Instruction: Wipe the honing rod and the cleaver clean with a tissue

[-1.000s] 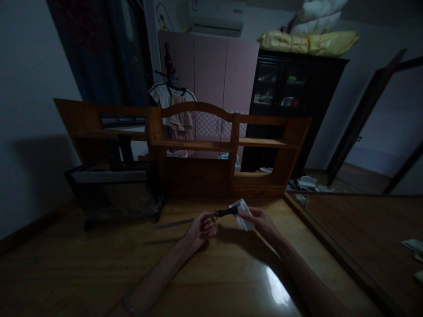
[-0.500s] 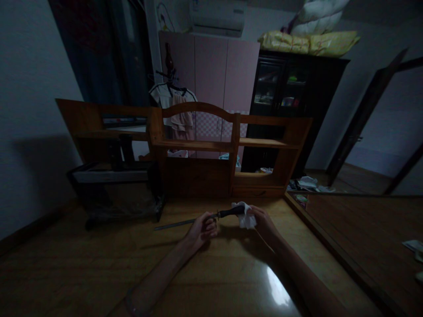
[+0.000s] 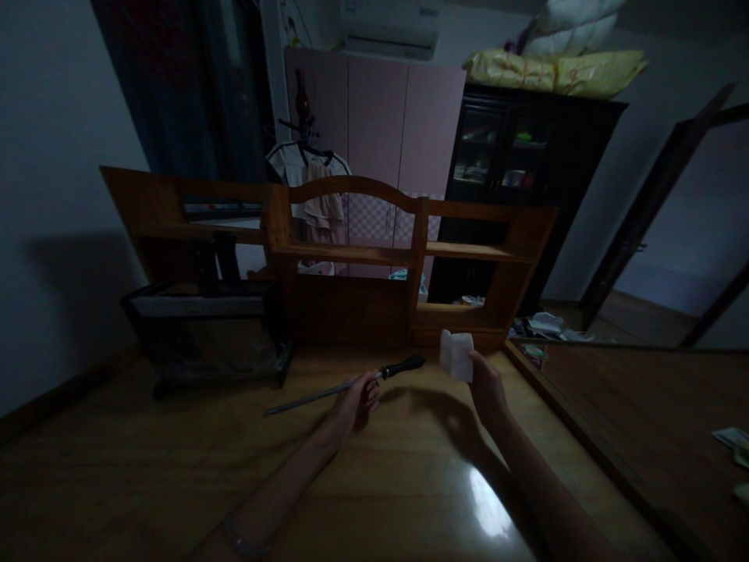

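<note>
My left hand (image 3: 358,398) is closed around the metal rod of a sharpening steel (image 3: 310,399), just below its black handle (image 3: 405,365). The rod points to the lower left and the handle to the upper right, above the wooden tabletop (image 3: 374,476). To the right of the handle, my right hand (image 3: 487,384) pinches a white tissue (image 3: 457,355) that stands up from the fingers. The tissue is apart from the handle.
A wooden shelf unit (image 3: 351,252) runs along the table's back. At the left stands a dark glass-sided tank (image 3: 204,343) with black objects on top. A raised wooden edge (image 3: 576,421) borders the table on the right. Wardrobes stand behind.
The tissue was wrapped against the handle's end; my right hand has drawn it off, up and to the right. My left hand keeps its hold on the rod, slightly shifted left.
</note>
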`<control>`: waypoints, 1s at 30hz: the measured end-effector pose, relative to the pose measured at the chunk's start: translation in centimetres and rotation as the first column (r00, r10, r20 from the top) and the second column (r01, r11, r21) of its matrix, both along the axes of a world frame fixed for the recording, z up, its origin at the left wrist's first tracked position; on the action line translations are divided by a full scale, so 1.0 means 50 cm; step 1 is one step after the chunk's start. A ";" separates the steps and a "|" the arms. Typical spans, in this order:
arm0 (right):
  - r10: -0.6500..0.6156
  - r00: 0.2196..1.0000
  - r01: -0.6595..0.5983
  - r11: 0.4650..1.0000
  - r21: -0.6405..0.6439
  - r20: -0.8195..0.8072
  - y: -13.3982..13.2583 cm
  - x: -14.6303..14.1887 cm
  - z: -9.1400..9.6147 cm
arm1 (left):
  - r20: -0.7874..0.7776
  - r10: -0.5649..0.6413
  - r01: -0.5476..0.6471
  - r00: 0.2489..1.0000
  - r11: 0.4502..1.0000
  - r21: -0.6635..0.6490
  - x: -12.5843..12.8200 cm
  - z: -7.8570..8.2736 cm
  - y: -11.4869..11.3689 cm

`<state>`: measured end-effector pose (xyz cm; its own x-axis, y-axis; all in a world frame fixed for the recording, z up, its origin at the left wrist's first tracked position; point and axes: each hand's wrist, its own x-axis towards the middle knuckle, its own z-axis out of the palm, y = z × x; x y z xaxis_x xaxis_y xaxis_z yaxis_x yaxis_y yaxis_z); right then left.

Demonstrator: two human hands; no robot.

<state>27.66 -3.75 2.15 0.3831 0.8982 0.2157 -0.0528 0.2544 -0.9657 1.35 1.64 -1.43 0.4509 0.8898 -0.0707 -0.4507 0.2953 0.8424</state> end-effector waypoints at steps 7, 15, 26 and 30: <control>-0.025 0.865 -0.063 0.986 0.157 0.501 -0.048 -0.110 0.020 | -0.142 -0.013 0.032 0.990 0.991 0.133 0.018 0.000 -0.024; 0.193 0.615 -0.371 0.926 0.065 0.764 -0.046 -0.175 0.009 | -0.284 -0.058 0.117 0.957 0.974 0.195 0.025 -0.008 -0.042; 0.176 0.571 -0.338 0.941 0.034 0.802 -0.043 -0.160 0.014 | -0.023 -0.175 0.175 0.984 0.984 0.016 0.041 -0.016 -0.039; 0.163 0.575 -0.371 0.925 0.078 0.802 -0.039 -0.155 0.015 | 0.019 -0.165 0.166 0.986 0.984 -0.060 0.035 -0.012 -0.033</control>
